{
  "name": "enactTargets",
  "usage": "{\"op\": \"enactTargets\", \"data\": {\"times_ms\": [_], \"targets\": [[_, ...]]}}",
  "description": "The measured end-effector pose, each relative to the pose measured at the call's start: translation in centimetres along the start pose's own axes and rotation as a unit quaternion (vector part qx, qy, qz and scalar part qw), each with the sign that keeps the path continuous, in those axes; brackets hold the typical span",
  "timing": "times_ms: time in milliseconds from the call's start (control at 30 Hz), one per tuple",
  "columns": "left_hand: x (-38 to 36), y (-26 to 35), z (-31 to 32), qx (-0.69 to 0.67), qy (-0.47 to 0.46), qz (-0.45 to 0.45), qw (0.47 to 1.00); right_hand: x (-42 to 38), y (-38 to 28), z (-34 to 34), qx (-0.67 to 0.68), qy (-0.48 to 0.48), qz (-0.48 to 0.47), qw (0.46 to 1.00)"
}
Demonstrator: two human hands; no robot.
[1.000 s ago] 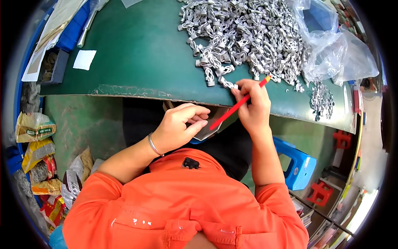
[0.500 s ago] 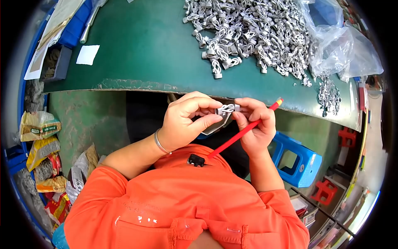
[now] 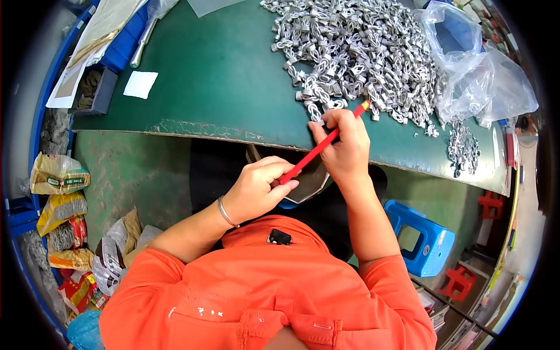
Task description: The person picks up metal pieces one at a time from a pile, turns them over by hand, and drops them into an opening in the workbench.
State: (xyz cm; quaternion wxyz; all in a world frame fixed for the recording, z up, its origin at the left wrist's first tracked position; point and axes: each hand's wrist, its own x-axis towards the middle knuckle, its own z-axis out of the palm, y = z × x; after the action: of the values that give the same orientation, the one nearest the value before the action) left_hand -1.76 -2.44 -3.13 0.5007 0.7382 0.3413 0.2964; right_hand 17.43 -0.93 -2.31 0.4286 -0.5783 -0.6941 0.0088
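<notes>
My right hand (image 3: 345, 149) is closed around a red pencil-like stick (image 3: 318, 149) with a yellow end. Its thumb and index fingertips reach a grey looped piece (image 3: 314, 111) at the near edge of a large pile (image 3: 356, 52) of similar pieces. Lower and to the left, my left hand (image 3: 256, 189) has its fingers pinched together at the stick's lower end. Whether they grip the stick or a small item is hidden. A metal bangle (image 3: 226, 212) circles the left wrist.
The green table (image 3: 216, 76) has a worn front edge. Clear plastic bags (image 3: 496, 87) and small metal parts (image 3: 464, 149) lie at right. White paper (image 3: 140, 84) and a grey bin (image 3: 96, 92) are at left. A blue stool (image 3: 429, 239) stands below the table, right.
My right hand has moved up and left to the pile, carrying the red stick. The grey looped piece formerly between both hands no longer shows there. My left hand is slightly lower.
</notes>
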Motion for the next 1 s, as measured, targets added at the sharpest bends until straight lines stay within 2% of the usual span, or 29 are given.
{"op": "enactTargets", "data": {"times_ms": [33, 100, 133, 200, 267, 300, 333, 367, 433, 500, 567, 600, 667, 700, 800, 867, 967, 1000], "targets": [[0.0, -0.2, 0.0, 0.001, 0.002, 0.001, 1.000, -0.3, -0.1, -0.1, 0.037, 0.008, 0.040, 0.998], [0.0, -0.6, 0.2, -0.168, 0.032, -0.050, 0.984, -0.7, -0.8, -1.2, 0.132, 0.009, 0.104, 0.986], [0.1, -0.5, 0.1, -0.169, 0.033, -0.051, 0.984, -1.5, -0.1, -0.8, 0.256, 0.034, 0.114, 0.959], [0.7, 0.2, -0.2, -0.344, 0.027, -0.154, 0.926, -2.5, -1.3, -1.8, 0.402, 0.013, 0.197, 0.894], [1.1, 0.4, 0.2, -0.380, 0.028, -0.128, 0.916, -3.4, -1.8, -2.0, 0.377, 0.004, 0.170, 0.910], [1.2, 0.6, 0.4, -0.392, 0.045, -0.088, 0.915, -3.8, -1.3, -2.0, 0.319, -0.010, 0.098, 0.943], [1.4, 0.7, 0.5, -0.403, 0.062, -0.046, 0.912, -4.0, -1.4, -2.1, 0.293, -0.007, 0.068, 0.954], [1.4, 0.5, 0.7, -0.415, 0.065, -0.052, 0.906, -4.3, -1.4, -2.1, 0.284, -0.002, 0.051, 0.957], [1.4, 0.5, 0.8, -0.404, 0.070, -0.048, 0.911, -4.4, -1.6, -2.1, 0.274, 0.005, 0.034, 0.961], [1.4, 0.3, 1.0, -0.394, 0.074, -0.047, 0.915, -4.4, -2.1, -2.1, 0.306, 0.052, 0.051, 0.949], [1.4, 0.0, 1.4, -0.335, 0.111, 0.051, 0.934, -4.6, -2.0, -2.1, 0.318, 0.048, 0.063, 0.945], [1.3, -0.1, 1.2, -0.335, 0.111, 0.050, 0.934, -4.7, -2.0, -2.1, 0.332, 0.045, 0.071, 0.940], [1.2, -0.3, 0.4, -0.082, 0.114, 0.122, 0.983, -3.9, -1.6, -2.6, 0.313, 0.028, 0.039, 0.949], [1.2, 0.2, 0.0, -0.015, 0.106, 0.120, 0.987, -3.5, -1.3, -2.7, 0.294, 0.012, 0.007, 0.956], [1.0, 0.0, 0.3, -0.003, 0.100, 0.106, 0.989, -2.0, -0.3, -2.3, 0.154, 0.058, 0.020, 0.986], [1.0, 0.2, 0.2, -0.001, 0.099, 0.106, 0.989, 0.1, 0.2, -1.3, 0.096, 0.090, -0.009, 0.991], [1.2, 0.3, 0.0, -0.007, 0.104, 0.097, 0.990, 2.0, 0.9, 0.3, 0.028, 0.074, 0.012, 0.997], [1.1, 0.3, -0.2, -0.016, 0.099, 0.086, 0.991, 2.2, 0.9, 0.0, 0.002, 0.023, 0.038, 0.999]]}}
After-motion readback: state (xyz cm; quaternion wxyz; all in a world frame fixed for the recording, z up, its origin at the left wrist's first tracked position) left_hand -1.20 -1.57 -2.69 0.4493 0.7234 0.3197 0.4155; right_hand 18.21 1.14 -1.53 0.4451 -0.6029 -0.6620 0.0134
